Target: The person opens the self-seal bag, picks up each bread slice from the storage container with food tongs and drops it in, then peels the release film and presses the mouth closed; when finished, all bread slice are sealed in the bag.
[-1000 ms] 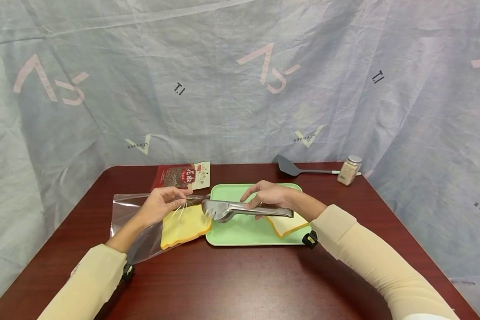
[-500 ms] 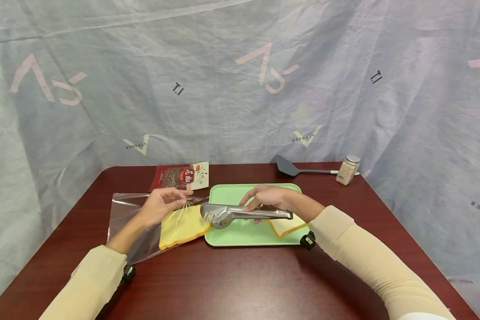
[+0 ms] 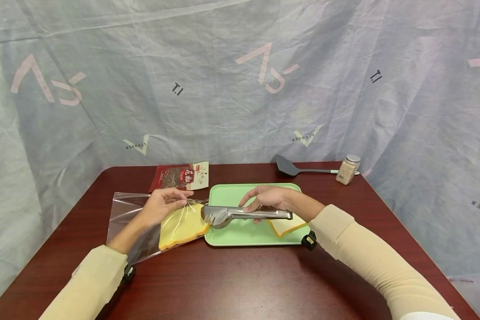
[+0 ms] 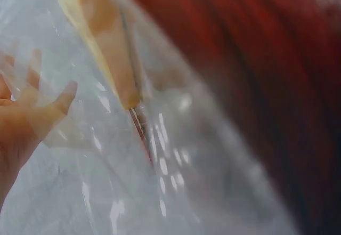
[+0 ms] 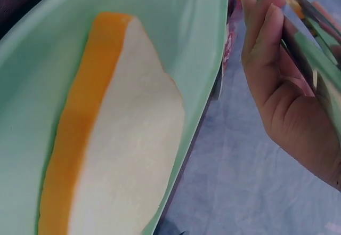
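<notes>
My left hand (image 3: 162, 207) pinches the edge of a clear plastic bag (image 3: 122, 213), lifting its film. A yellow slice of toast bread (image 3: 182, 231) lies under that film, its right edge at the bag's mouth. My right hand (image 3: 270, 198) grips metal tongs (image 3: 235, 212) across the middle. The tongs' heads meet the right edge of this slice; whether they clamp it I cannot tell. On the green tray (image 3: 224, 193), below my right wrist, sits a second slice with an orange crust (image 5: 128, 134). Film covers much of the left wrist view, with the yellow slice (image 4: 101, 38) behind it.
A red spice packet (image 3: 178, 176) lies behind the bag. At the back right are a grey spatula (image 3: 290, 168) and a lidded jar (image 3: 348, 170), which stands over the spatula's handle. A grey cloth (image 3: 224, 111) hangs behind the table (image 3: 240, 284).
The tongs' heads have dropped a little. The slice at the bag's mouth has shifted very slightly left. My left hand keeps its place, still pinching the bag.
</notes>
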A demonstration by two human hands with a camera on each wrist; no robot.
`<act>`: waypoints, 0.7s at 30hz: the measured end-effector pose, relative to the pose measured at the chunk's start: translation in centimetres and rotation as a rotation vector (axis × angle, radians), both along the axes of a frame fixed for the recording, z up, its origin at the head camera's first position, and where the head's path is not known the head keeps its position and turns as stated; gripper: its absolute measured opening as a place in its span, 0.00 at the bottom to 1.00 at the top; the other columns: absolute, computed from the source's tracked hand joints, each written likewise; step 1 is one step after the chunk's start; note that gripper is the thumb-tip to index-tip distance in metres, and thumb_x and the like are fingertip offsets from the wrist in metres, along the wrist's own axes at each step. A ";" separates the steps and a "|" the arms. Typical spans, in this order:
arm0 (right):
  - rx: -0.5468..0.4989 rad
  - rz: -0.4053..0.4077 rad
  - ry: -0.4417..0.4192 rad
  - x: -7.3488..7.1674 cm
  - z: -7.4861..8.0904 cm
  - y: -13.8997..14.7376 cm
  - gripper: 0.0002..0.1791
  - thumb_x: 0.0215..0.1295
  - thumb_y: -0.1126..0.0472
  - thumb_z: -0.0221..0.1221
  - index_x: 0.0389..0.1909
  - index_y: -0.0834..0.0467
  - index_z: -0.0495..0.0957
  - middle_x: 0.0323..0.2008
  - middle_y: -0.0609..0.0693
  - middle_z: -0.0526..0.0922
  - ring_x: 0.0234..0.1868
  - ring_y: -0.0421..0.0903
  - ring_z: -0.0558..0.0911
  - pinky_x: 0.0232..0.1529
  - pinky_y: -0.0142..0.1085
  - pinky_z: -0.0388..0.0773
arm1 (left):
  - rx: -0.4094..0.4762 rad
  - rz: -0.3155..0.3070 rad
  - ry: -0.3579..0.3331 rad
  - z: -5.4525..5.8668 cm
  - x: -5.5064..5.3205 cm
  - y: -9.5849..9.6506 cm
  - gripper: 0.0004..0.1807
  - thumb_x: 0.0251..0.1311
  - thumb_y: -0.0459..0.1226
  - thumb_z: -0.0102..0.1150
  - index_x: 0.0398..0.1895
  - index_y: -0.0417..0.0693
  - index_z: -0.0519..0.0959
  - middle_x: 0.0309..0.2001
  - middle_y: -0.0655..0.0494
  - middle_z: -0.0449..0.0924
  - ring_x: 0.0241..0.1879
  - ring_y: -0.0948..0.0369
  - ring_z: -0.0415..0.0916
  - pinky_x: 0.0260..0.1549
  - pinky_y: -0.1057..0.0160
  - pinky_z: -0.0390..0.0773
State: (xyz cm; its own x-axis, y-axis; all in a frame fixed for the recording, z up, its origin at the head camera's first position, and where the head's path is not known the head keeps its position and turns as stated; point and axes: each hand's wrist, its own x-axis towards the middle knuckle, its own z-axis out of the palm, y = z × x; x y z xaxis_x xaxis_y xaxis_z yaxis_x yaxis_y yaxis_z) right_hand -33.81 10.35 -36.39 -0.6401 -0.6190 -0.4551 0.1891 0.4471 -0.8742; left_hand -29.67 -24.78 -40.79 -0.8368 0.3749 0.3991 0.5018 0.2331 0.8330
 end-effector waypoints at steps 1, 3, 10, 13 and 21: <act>-0.004 0.005 -0.003 0.0 0.0 0.0 0.18 0.64 0.66 0.65 0.55 0.62 0.79 0.43 0.60 0.85 0.35 0.55 0.86 0.36 0.44 0.84 | -0.001 0.003 0.000 0.0 0.0 0.0 0.04 0.62 0.25 0.62 0.35 0.29 0.79 0.54 0.33 0.79 0.53 0.40 0.79 0.49 0.65 0.79; -0.012 0.015 -0.016 0.0 -0.2 -0.1 0.18 0.63 0.66 0.65 0.55 0.63 0.79 0.43 0.60 0.85 0.35 0.55 0.86 0.37 0.46 0.84 | -0.005 0.009 0.007 -0.1 0.0 0.1 0.03 0.62 0.25 0.62 0.35 0.29 0.79 0.53 0.33 0.80 0.53 0.41 0.79 0.48 0.66 0.79; -0.058 0.019 -0.057 -0.1 -0.6 -0.3 0.18 0.66 0.68 0.63 0.56 0.64 0.77 0.44 0.61 0.84 0.27 0.50 0.85 0.31 0.39 0.82 | 0.002 0.003 0.036 -0.1 0.1 0.3 0.03 0.62 0.23 0.60 0.36 0.27 0.78 0.53 0.31 0.80 0.53 0.42 0.80 0.49 0.66 0.78; -0.057 0.021 -0.043 -0.1 -0.4 -0.3 0.18 0.66 0.69 0.63 0.56 0.64 0.78 0.42 0.60 0.84 0.27 0.49 0.85 0.31 0.38 0.82 | 0.001 0.026 0.035 0.0 0.4 0.3 0.03 0.62 0.26 0.62 0.35 0.30 0.80 0.52 0.33 0.80 0.53 0.48 0.81 0.50 0.67 0.78; -0.074 -0.001 0.016 0.7 0.2 0.3 0.19 0.62 0.71 0.65 0.55 0.65 0.78 0.41 0.60 0.85 0.29 0.50 0.85 0.38 0.44 0.84 | -0.051 0.052 0.030 0.0 0.3 0.0 0.03 0.62 0.26 0.63 0.35 0.31 0.80 0.54 0.39 0.81 0.59 0.44 0.76 0.55 0.54 0.76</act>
